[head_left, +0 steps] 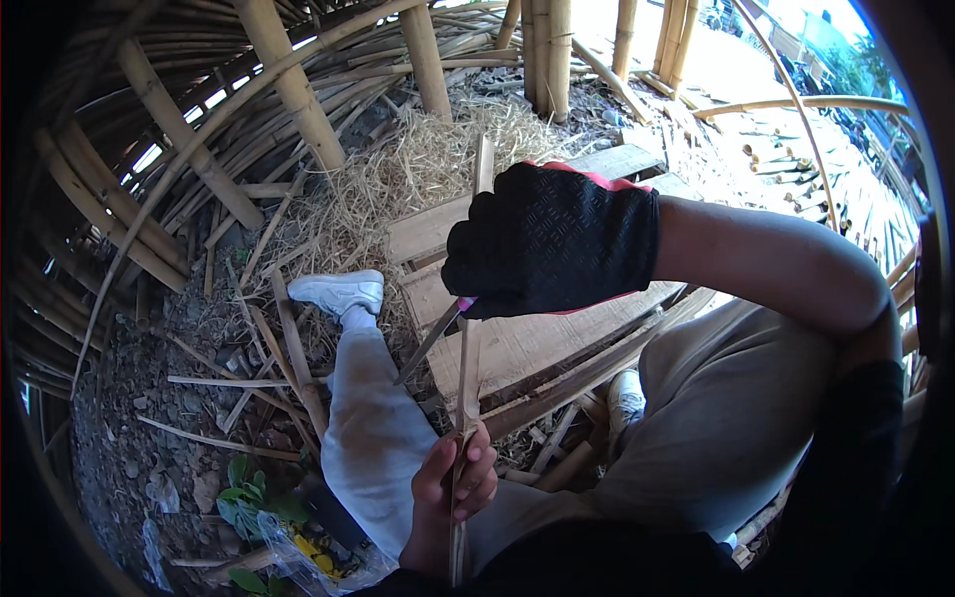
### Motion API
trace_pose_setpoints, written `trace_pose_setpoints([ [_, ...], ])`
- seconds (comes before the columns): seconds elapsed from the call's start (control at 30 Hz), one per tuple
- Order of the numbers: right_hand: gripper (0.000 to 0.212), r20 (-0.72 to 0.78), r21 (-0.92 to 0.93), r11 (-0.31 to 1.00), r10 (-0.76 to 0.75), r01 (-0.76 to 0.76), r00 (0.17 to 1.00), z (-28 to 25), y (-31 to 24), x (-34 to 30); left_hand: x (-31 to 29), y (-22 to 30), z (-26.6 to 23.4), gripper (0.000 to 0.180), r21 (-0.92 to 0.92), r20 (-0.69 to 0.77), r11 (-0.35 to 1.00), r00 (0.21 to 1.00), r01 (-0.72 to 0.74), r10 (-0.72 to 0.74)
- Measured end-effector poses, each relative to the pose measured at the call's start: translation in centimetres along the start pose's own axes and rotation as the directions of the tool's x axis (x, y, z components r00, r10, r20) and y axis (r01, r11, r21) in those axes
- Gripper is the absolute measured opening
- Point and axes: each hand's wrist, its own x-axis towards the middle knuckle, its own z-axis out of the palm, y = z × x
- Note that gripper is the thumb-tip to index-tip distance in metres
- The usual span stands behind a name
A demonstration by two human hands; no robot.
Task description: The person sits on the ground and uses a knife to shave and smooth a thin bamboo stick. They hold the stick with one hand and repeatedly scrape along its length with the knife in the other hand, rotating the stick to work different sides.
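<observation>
My right hand (557, 239), in a black glove with red edges, is closed around a knife (426, 346). A bit of pink handle shows below the fist, and the blade slants down to the left, beside a long bamboo strip (470, 363). The strip runs away from me, passes behind the glove and comes out beyond it. Whether the glove also grips the strip is hidden. My bare left hand (458, 488) wraps its fingers round the strip's near part, close to my lap. Under both hands lies a low wooden plank platform (527, 343).
Pale shavings (398, 159) heap beyond the platform. Upright bamboo poles (288, 80) stand at the far left and centre. Loose bamboo pieces (293, 348) lie left, near my white shoe (340, 291). A plastic bag (298, 552) sits lower left. Cut bamboo (786, 164) is stacked far right.
</observation>
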Motion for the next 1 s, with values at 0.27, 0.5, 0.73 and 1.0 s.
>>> trace_pose_setpoints([
  [0.27, 0.023, 0.02, 0.129, 0.991, 0.041, -0.044, 0.999, 3.3, -2.4, -1.3, 1.7, -0.7, -1.3, 0.046, -0.02, -0.019, 0.989, 0.989, 0.148, -0.148],
  [0.5, 0.022, -0.064, 0.209, 0.961, 0.2, -0.182, 0.978, 3.8, -0.8, -2.0, 0.9, -0.1, 1.0, 0.035, 0.059, -0.218, 0.994, 0.973, 0.089, -0.074],
  [0.73, 0.024, -0.104, 0.04, 0.929, 0.37, -0.368, 0.923, 2.5, -2.5, -2.6, 0.0, 0.5, 2.0, 0.035, 0.118, -0.236, 0.992, 0.972, 0.033, -0.004],
  [1.0, 0.045, 0.599, 0.064, 0.732, 0.516, -0.679, 0.612, 3.4, -3.7, -2.4, 1.4, 0.3, 1.3, 0.034, 0.013, -0.407, 0.994, 0.908, 0.113, -0.098],
])
